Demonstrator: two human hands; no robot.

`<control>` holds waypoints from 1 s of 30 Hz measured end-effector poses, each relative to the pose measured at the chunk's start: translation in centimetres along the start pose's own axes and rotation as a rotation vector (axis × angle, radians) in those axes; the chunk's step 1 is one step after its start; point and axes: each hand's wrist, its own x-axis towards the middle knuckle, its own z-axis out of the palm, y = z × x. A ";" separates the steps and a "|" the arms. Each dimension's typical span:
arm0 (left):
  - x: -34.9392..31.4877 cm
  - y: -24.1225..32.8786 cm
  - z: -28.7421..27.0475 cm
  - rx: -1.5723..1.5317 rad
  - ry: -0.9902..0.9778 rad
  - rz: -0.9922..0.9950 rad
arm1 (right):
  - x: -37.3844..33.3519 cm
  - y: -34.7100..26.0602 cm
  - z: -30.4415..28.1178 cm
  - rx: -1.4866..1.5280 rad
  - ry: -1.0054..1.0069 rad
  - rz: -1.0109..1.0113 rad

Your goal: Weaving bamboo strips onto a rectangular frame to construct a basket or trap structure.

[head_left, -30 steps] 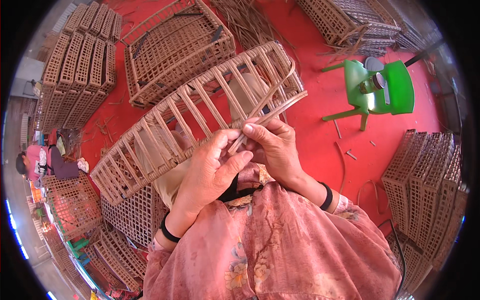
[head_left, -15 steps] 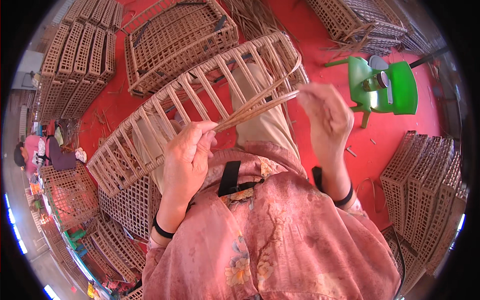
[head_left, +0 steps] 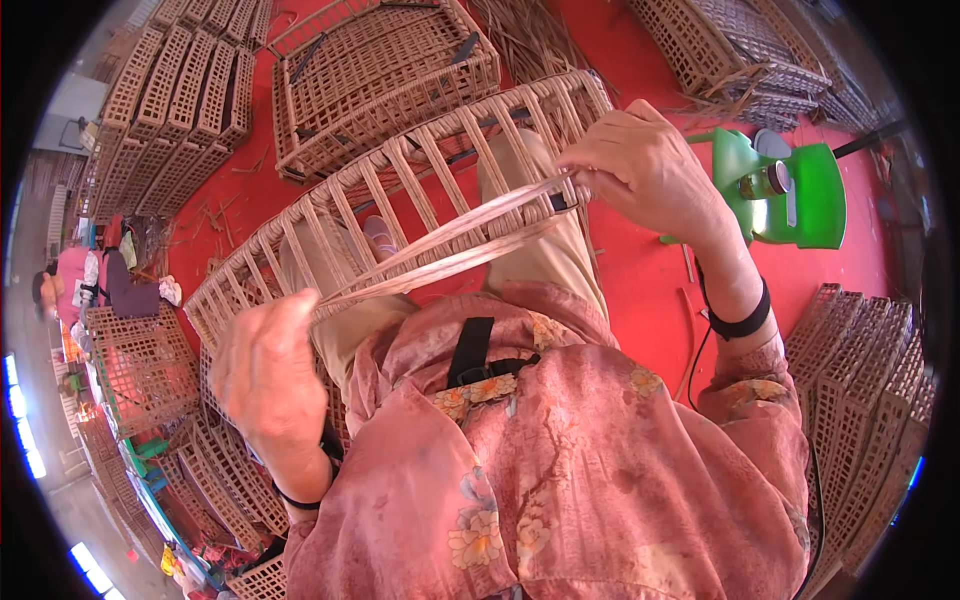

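Note:
A pale brown wicker strip (head_left: 455, 233) is stretched in two strands between my hands, above my lap. My left hand (head_left: 270, 375) pinches its near left end, a little smeared by motion. At the other end my right hand (head_left: 650, 170) is closed on the strip, close to the right end of a woven frame. That long frame (head_left: 395, 165), a wicker piece with ladder-like slats, lies slanted across my legs beneath the strip. Its right end is partly hidden behind my right hand.
A wicker basket (head_left: 385, 70) stands on the red floor ahead. Stacked lattice panels (head_left: 185, 100) rise at left, with more panels (head_left: 860, 400) at right. A green plastic stool (head_left: 815, 200) holds a jar (head_left: 765, 181). Loose strips (head_left: 535, 40) lie at the back. Another person (head_left: 110, 280) sits far left.
My hands have moved apart, the left one down and leftward. The bundled strip is now drawn out into two long strands. My right hand has closed on its far end.

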 end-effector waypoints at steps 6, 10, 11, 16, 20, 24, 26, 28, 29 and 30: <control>0.5 -0.8 -3.2 -0.007 0.141 -0.039 | -0.5 3.3 0.2 -0.365 0.342 -0.163; 0.5 0.6 -2.5 -0.154 0.126 -0.024 | -5.5 5.7 -7.7 -0.682 0.813 0.253; 0.5 1.1 -2.2 -0.235 0.204 -0.025 | -6.7 6.1 -8.9 -0.549 0.948 0.293; 1.6 1.2 -1.9 -0.338 0.037 -0.134 | -11.6 4.1 -3.6 -0.935 0.727 0.305; 2.0 0.7 -0.1 -0.290 -0.261 -0.129 | -11.6 0.0 4.7 -0.159 -0.242 0.537; 1.9 0.5 -0.1 -0.317 -0.287 -0.143 | -9.4 -2.5 1.7 0.314 0.052 0.435; 1.9 0.3 -0.7 -0.302 -0.289 -0.120 | -7.0 -3.5 -0.3 0.542 0.160 0.462; 1.9 0.2 -1.0 -0.334 -0.319 -0.105 | -4.8 -4.7 -0.8 0.595 0.128 0.391; 1.9 0.2 -1.2 -0.328 -0.323 -0.111 | -3.8 -5.4 -0.5 0.639 0.101 0.287; 1.9 0.2 -1.2 -0.364 -0.324 -0.115 | -2.8 -5.9 0.2 0.648 0.096 0.297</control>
